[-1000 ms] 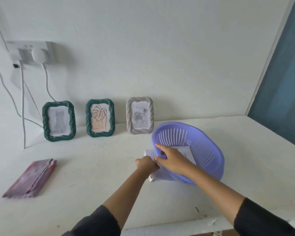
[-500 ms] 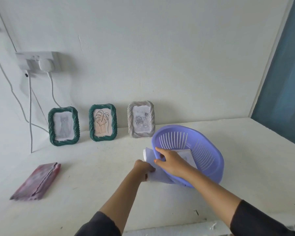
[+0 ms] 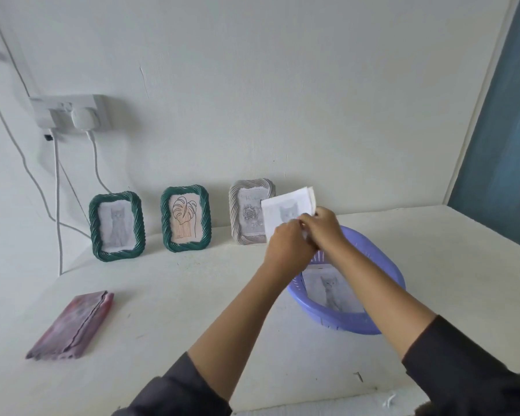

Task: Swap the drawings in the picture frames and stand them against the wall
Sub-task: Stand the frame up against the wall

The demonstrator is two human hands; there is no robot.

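Three picture frames lean upright against the wall: a green frame with a cat drawing (image 3: 116,226), a green frame with a leaf drawing (image 3: 185,218), and a grey frame with a rose drawing (image 3: 246,214). My left hand (image 3: 287,243) and my right hand (image 3: 323,228) together hold a small stack of paper drawings (image 3: 285,210), cat sketch on top, raised in front of the grey frame. Below them a purple plastic basket (image 3: 382,318) rests flat on the table, with another cat drawing (image 3: 330,291) lying inside.
A folded pink-purple cloth (image 3: 72,324) lies at the table's left front. A wall socket with a plugged white charger (image 3: 83,117) and hanging cables is above the frames at left. A blue panel (image 3: 505,130) borders the right side.
The basket, earlier tilted up by my right hand, now lies flat. Both hands have lifted the stack of drawings out of it, up in front of the grey frame.
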